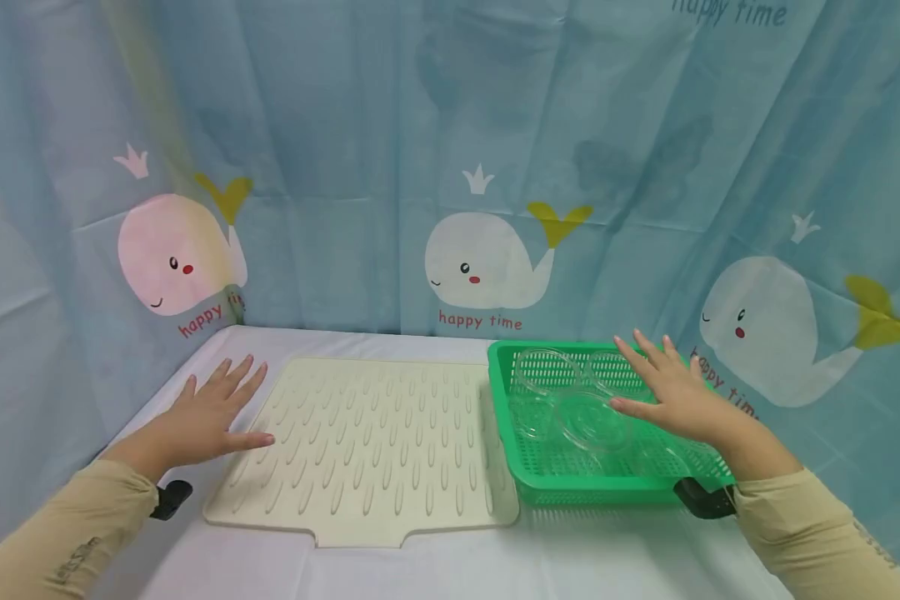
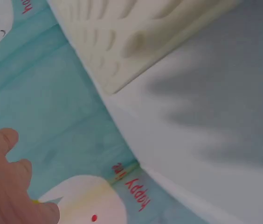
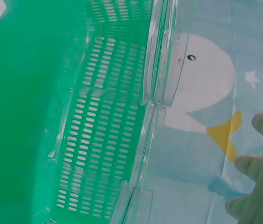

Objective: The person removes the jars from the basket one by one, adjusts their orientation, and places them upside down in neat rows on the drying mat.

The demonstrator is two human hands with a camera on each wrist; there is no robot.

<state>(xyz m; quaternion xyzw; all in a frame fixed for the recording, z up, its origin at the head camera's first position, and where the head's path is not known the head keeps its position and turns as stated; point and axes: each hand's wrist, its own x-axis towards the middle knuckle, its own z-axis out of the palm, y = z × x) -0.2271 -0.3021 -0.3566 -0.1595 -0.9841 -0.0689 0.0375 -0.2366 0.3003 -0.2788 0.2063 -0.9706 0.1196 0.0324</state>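
My left hand [image 1: 201, 423] hovers with fingers spread near the left edge of a cream drying mat [image 1: 375, 450] that has rows of raised oval ridges. Nothing is in that hand. Over the right part of a green plastic basket [image 1: 500, 400], my right hand [image 1: 675, 396] is held up, fingers spread and holding nothing. Several clear round containers [image 1: 592, 421] sit inside the basket; part of them is hidden behind the right hand. In the right wrist view, the rims of the clear containers [image 3: 157, 60] stand close beside the perforated basket wall [image 3: 92, 130].
A white cloth [image 1: 570, 558] covers the table under the mat and basket. Behind it hangs a blue curtain [image 1: 330, 167] printed with whales. Black wrist straps or mounts [image 1: 171, 500] show at both sleeves. The basket stands against the mat's right edge.
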